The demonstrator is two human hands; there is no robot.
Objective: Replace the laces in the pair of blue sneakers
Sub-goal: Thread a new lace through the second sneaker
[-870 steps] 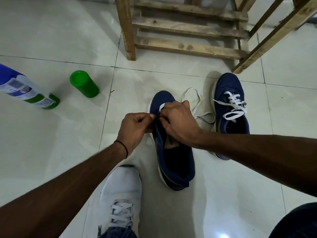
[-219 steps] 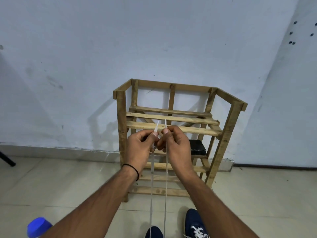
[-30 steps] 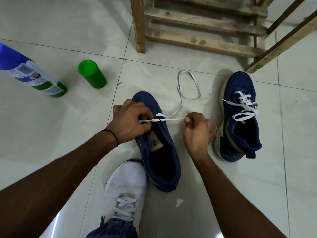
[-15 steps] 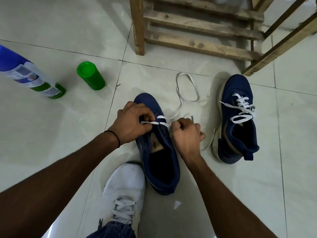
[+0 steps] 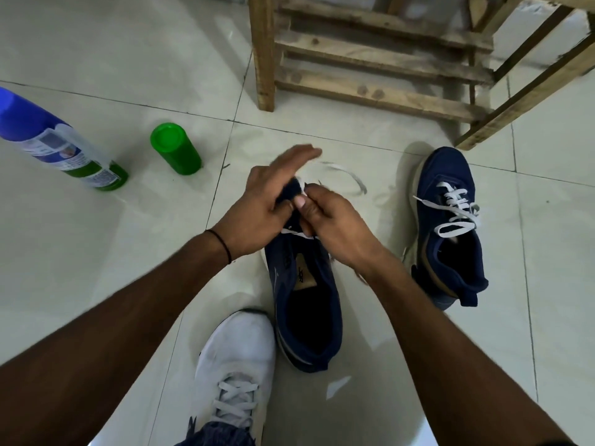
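Your left hand (image 5: 264, 201) lies with straight fingers over the toe of the middle blue sneaker (image 5: 306, 300); your right hand (image 5: 335, 220) pinches the white lace (image 5: 343, 170). The lace is soft, light and slippery, so take it near its tip.

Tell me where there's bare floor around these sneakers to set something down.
Bare tile lies right of the laced sneaker, and left of the middle sneaker, short of the green can and spray bottle. Crowded around the middle sneaker's toe: left hand, right hand, white lace.
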